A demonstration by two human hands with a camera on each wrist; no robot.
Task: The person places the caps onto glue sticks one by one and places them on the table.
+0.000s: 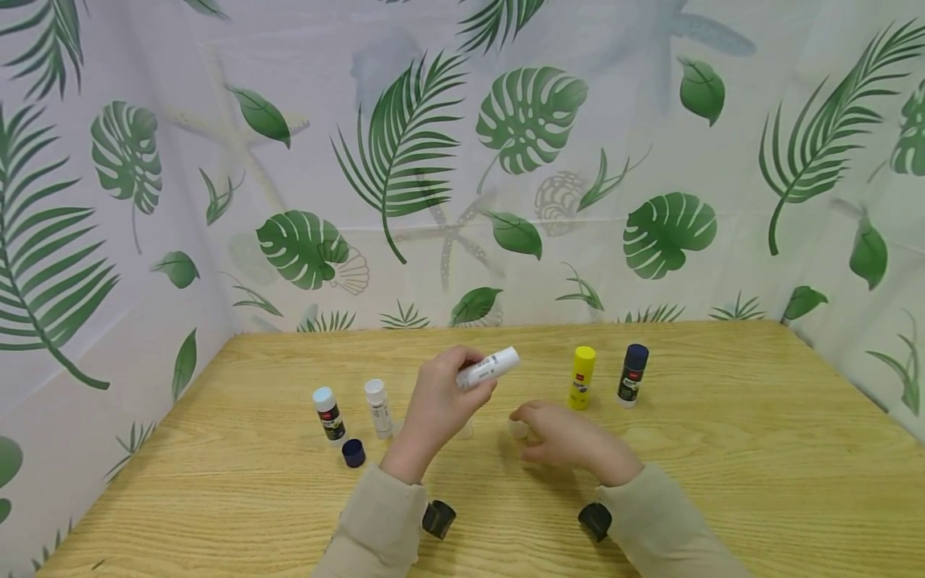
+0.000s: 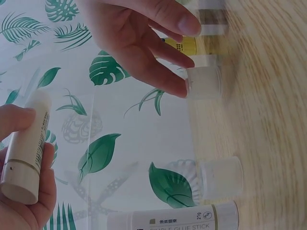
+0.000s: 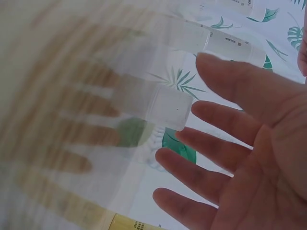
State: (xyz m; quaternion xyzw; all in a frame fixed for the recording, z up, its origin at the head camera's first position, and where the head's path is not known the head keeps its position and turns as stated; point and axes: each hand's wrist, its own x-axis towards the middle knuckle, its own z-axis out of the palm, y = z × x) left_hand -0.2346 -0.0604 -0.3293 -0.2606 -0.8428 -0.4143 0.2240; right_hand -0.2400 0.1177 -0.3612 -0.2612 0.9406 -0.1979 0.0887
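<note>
The left hand (image 1: pixel 446 397) grips a white glue stick (image 1: pixel 488 368) between thumb and curled fingers. The right hand (image 1: pixel 574 440) has loose, extended fingers; a translucent cap (image 3: pixel 170 106) stands just beside their tips.

The light in the head view is soft and quite even, and the patterned cloth (image 1: pixel 441 160) looks pale, with a slightly violet tint toward the left. Under the right hand (image 1: pixel 574 443) there lies a faint, soft-edged shadow on the table (image 1: pixel 737 482). The left wrist view is cooler and greyer, yet print on the nearest glue stick (image 2: pixel 182 218) remains readable. In the right wrist view, the shiny table reflects the fingers (image 3: pixel 216 149) blurrily, under a milky haze.
</note>
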